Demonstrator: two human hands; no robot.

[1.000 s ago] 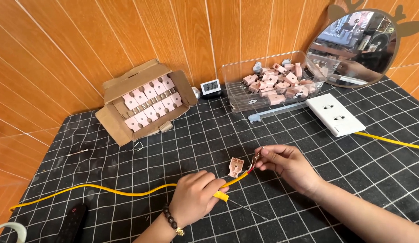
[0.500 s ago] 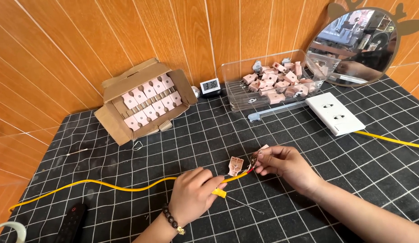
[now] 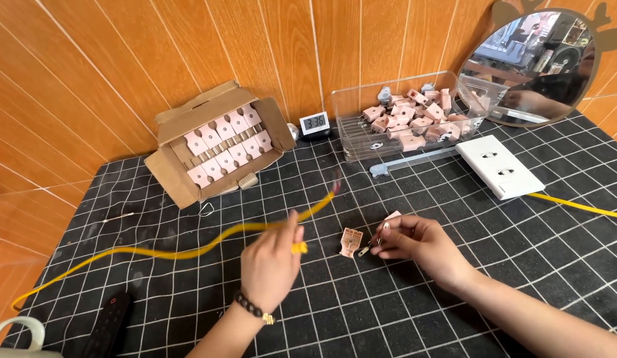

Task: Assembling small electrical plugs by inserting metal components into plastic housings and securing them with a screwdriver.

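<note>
My left hand [image 3: 272, 262] grips a yellow cable [image 3: 209, 244] and a yellow-handled tool [image 3: 299, 248]; the cable's free end [image 3: 333, 192] swings blurred above the mat, pointing up and right. My right hand [image 3: 414, 240] rests on the black gridded mat [image 3: 388, 311], fingers pinched on a small metal piece [image 3: 365, 250] with a pink part [image 3: 392, 215] behind the fingers. A pink plug part [image 3: 350, 242] lies on the mat between the two hands, just left of the right fingertips.
An open cardboard box [image 3: 215, 142] of pink parts stands at the back left. A clear plastic bin [image 3: 414, 116] of pink parts, a small digital clock [image 3: 315, 122], a white socket plate [image 3: 499, 167] with a yellow cable [image 3: 577, 205], a round mirror [image 3: 544, 63], a black remote [image 3: 109, 325] and a white cup [image 3: 16, 331] surround the mat.
My left hand has lifted and pulled the yellow cable away from the right hand, its end swinging up. The right hand stays by the pink part.
</note>
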